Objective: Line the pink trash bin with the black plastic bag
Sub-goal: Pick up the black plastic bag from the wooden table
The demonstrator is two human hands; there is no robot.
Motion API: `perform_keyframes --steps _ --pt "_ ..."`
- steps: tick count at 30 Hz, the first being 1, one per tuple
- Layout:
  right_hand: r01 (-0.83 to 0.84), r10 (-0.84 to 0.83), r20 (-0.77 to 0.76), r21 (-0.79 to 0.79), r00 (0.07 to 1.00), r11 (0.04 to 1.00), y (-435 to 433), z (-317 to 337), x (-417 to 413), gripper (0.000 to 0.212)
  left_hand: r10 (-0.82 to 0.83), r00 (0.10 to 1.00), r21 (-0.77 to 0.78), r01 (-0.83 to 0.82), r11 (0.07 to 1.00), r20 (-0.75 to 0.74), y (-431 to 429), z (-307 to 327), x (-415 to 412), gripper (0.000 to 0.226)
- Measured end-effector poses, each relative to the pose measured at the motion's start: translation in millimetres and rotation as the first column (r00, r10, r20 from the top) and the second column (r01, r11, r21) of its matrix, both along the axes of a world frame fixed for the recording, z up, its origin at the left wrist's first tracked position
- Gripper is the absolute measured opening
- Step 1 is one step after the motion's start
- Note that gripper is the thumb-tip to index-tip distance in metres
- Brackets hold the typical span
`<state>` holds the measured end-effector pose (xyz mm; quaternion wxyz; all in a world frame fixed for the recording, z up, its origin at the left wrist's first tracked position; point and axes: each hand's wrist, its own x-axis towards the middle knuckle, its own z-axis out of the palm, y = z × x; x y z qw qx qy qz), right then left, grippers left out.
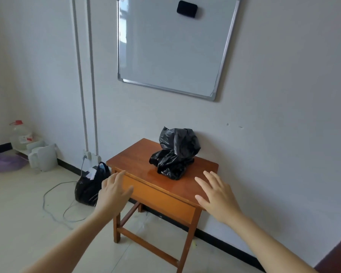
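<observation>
A: Seen on the small reddish-brown wooden surface (138, 164) against the white wall?

B: Crumpled black plastic bag (175, 152), heaped upright near the back centre, resting on the wood, untouched.

A: And the hands?

B: Left hand (114, 192) held out palm down at the front left corner, fingers (119, 177) spread and released, gripping nothing. Right hand (217, 196) likewise over the front right edge, fingers (207, 179) splayed, empty, near the bag but apart from it.

A: Anything else around?

B: Silver-framed whiteboard (171, 46) hanging tilted on the wall above, black eraser (187, 9) stuck to it. On the tiled floor at left, a second, filled black bag (91, 184) beside a loose grey cable (55, 205). Farther left, a clear water jug with a red cap (20, 134).
</observation>
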<state>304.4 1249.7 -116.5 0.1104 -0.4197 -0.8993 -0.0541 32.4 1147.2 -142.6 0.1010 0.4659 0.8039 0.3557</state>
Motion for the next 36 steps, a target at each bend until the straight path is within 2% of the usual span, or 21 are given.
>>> perform_keyframes --steps 4,12,15,17,19,22,24,32,36 --pt "0.018 -0.017 0.030 -0.045 0.999 0.999 57.3 -22.4 9.5 0.054 -0.054 0.999 -0.062 0.053 0.997 -0.009 59.0 -20.0 3.7 0.058" --pt "-0.031 0.032 -0.080 0.013 0.996 0.999 204.3 -13.9 9.4 0.052 0.018 1.000 -0.007 -0.018 1.000 -0.003 198.4 -17.4 10.9 0.055" --pt "-0.092 0.101 -0.088 0.095 0.991 0.991 247.1 -17.0 4.3 0.049 0.051 0.998 0.021 -0.052 0.998 0.035 239.0 -19.3 18.5 0.054" --pt "-0.114 0.118 -0.105 0.040 0.987 0.993 273.3 -27.1 -1.3 0.050 0.071 0.996 0.023 -0.073 0.997 0.059 257.2 -29.5 23.5 0.054" --pt "-0.130 0.121 -0.095 -0.093 0.988 0.987 294.4 -48.4 -5.7 0.051 0.076 0.996 -0.053 -0.073 0.996 0.042 265.8 -46.9 26.9 0.055" --pt "-0.161 0.160 -0.019 -0.160 0.987 0.974 316.2 -74.5 -12.2 0.053 0.085 0.996 -0.165 -0.083 0.983 0.007 274.8 -69.2 19.5 0.057" --pt "-0.169 0.171 -0.005 -0.184 0.985 0.968 330.4 -78.1 -19.6 0.053 0.121 0.993 -0.171 -0.117 0.978 0.012 284.7 -73.2 8.1 0.057" --pt "-0.303 0.290 -0.172 -0.056 0.942 0.951 376.7 -37.1 -98.9 0.043 0.055 0.997 -0.058 -0.052 0.997 0.050 362.4 -66.1 -11.5 0.060" --pt "-0.348 0.361 -0.143 0.107 0.922 0.931 404.8 -19.2 -151.0 0.040 -0.020 1.000 -0.114 0.018 0.993 -0.014 395.2 -73.0 -4.5 0.082"
